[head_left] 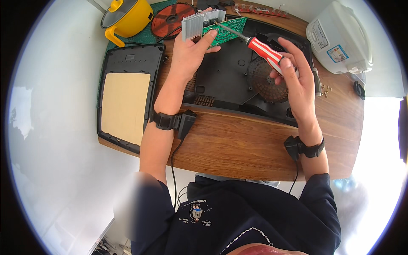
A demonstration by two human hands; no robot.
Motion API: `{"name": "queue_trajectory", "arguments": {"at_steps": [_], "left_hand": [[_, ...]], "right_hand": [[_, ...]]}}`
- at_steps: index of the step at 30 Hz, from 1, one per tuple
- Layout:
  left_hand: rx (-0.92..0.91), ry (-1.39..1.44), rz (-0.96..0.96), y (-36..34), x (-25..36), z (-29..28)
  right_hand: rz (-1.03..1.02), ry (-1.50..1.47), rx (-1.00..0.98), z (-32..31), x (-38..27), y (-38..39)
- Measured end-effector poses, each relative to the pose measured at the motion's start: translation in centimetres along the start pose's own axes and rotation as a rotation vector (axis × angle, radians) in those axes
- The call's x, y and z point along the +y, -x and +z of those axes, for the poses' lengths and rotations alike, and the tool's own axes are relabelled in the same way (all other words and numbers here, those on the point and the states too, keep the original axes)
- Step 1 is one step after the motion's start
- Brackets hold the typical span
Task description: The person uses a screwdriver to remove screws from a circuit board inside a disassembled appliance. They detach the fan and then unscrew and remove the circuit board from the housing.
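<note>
My left hand grips a green circuit board with a ribbed silver heat sink, lifted and tilted over the open black cooker base. My right hand holds a red-and-white-handled screwdriver; its shaft points up-left and the tip touches the board near the heat sink. Inside the base a round black fan grille shows between my hands. Both wrists wear black straps with small boxes and cables.
A black top panel with a tan square lies at the left on the wooden table. Behind it stand a yellow pot and a copper coil disc. A white rice cooker sits at the right, small screws beside it.
</note>
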State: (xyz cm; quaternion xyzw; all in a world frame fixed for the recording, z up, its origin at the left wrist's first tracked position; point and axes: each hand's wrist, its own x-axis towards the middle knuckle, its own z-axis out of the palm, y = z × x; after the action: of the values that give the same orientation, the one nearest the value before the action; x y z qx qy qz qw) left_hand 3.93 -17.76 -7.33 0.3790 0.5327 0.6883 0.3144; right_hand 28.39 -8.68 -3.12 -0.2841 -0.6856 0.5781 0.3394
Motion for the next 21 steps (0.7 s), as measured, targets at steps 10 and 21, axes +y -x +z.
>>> {"name": "queue_trajectory", "arguments": {"at_steps": [10, 21], "left_hand": [[-0.010, 0.000, 0.004, 0.0, 0.0, 0.1], [-0.018, 0.016, 0.021, 0.0, 0.0, 0.0]], "right_hand": [[0.039, 0.052, -0.131, 0.1, 0.8, 0.3], [0.035, 0.039, -0.144, -0.4, 1.0, 0.5]]}}
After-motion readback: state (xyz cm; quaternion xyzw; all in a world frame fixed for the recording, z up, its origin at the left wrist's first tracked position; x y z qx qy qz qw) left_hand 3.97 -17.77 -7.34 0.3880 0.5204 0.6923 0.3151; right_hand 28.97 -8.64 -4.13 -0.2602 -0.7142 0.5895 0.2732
